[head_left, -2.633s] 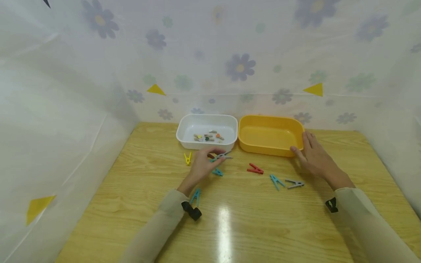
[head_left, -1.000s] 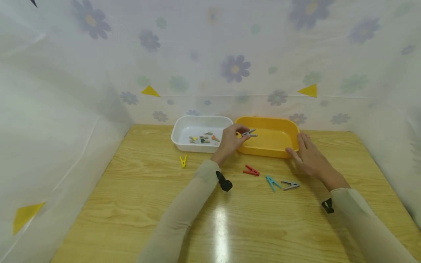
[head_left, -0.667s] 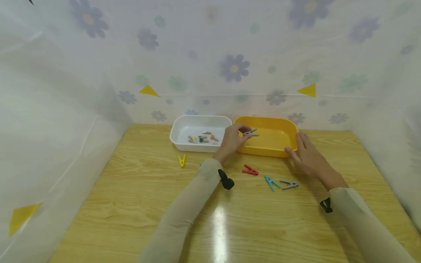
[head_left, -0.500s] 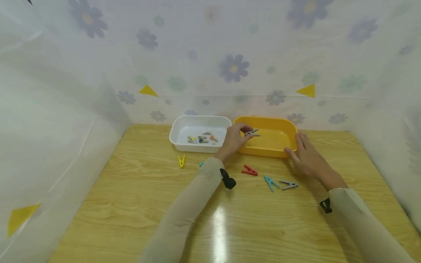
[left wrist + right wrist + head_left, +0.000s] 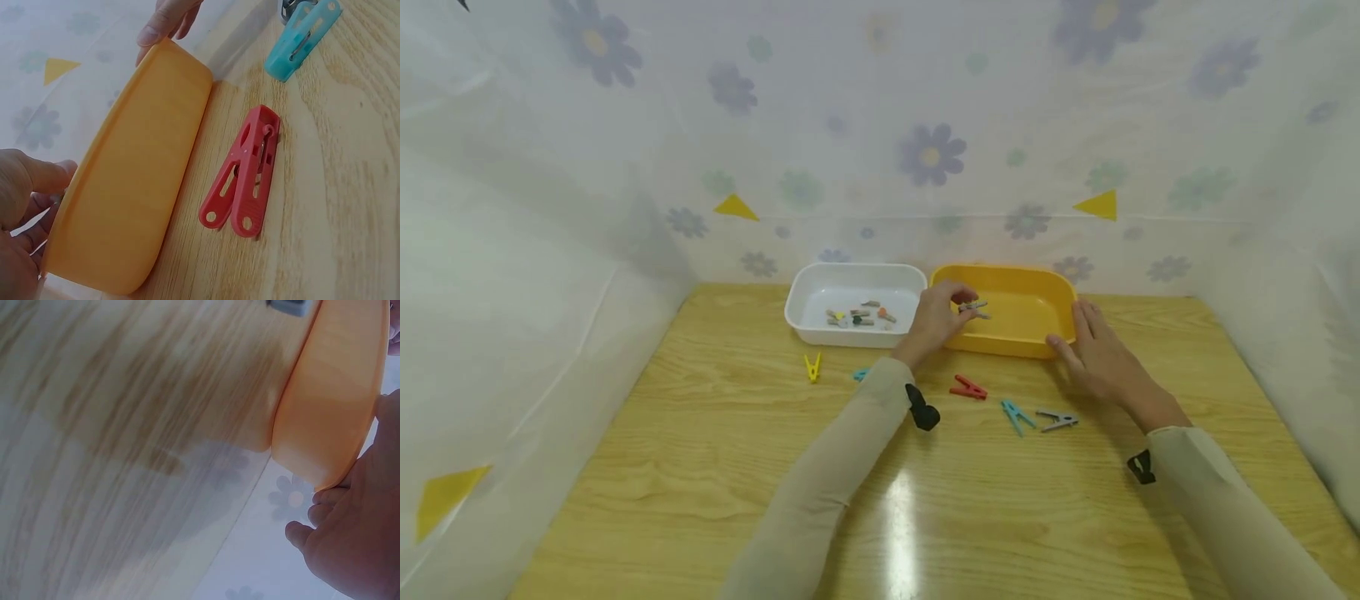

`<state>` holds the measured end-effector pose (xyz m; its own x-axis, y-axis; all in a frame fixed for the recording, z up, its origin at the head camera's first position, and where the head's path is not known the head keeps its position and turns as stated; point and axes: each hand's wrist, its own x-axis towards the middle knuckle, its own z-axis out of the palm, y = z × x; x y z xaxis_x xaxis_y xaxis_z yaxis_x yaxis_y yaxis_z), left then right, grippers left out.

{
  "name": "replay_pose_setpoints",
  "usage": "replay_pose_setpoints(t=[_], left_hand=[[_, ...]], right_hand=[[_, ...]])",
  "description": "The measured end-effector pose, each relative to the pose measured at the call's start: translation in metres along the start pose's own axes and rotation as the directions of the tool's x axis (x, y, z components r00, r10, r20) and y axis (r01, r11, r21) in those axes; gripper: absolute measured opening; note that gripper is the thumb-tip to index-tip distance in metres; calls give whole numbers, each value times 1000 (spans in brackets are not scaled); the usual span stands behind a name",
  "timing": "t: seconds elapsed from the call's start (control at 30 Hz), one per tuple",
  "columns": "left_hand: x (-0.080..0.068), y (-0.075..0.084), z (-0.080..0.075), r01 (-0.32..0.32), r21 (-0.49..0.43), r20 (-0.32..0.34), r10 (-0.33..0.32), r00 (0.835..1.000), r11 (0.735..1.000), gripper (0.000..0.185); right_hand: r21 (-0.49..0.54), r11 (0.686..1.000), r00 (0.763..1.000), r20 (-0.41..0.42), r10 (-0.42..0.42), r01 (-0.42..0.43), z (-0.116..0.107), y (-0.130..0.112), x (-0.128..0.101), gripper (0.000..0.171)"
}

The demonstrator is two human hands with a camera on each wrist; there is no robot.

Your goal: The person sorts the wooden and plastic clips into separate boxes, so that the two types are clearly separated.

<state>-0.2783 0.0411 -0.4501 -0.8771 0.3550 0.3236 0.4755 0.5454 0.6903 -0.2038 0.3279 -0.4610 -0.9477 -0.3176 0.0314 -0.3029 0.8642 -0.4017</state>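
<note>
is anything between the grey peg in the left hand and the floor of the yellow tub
Nothing visible. The left hand holds the grey peg over the yellow tub, past its near rim, and the tub floor below looks bare.

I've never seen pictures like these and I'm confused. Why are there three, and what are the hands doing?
A person wears three cameras: one on the head, one on each wrist. The head view shows a wooden table with a white tub of small pegs and a yellow tub. The left hand pinches a grey clothespin above the yellow tub. The right hand rests against that tub's side. Loose on the table lie a red clothespin, a blue one, a grey one and a yellow one.
</note>
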Motion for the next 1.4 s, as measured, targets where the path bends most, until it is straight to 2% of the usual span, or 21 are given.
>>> replay_pose_setpoints(t=[0.37, 0.53, 0.77, 0.97, 1.1, 1.4], left_hand=[[-3, 2, -3, -19, -9, 6, 19, 1000, 1000, 25], [-9, 7, -8, -26, -27, 7, 27, 1000, 999, 27], [-25, 16, -15, -57, -83, 6, 58, 998, 995, 26], [-43, 26, -23, -106, -174, -8, 106, 994, 979, 26], [-54, 33, -26, -137, -191, -29, 134, 991, 972, 27], [-76, 39, -23, -75, -207, -15, 74, 997, 976, 25]], right_hand=[[-4, 1000, 1000, 12, 9, -9, -1, -2, 0, 85], [8, 1000, 1000, 19, 10, -10, -5, -5, -1, 85], [10, 1000, 999, 25, 19, -20, -6, -3, -1, 85], [1, 1000, 1000, 17, 16, -16, -5, -2, 1, 86], [-10, 1000, 1000, 22, 18, -18, -6, -3, 1, 86], [-46, 998, 999, 23, 44, -43, -5, -5, -1, 86]])
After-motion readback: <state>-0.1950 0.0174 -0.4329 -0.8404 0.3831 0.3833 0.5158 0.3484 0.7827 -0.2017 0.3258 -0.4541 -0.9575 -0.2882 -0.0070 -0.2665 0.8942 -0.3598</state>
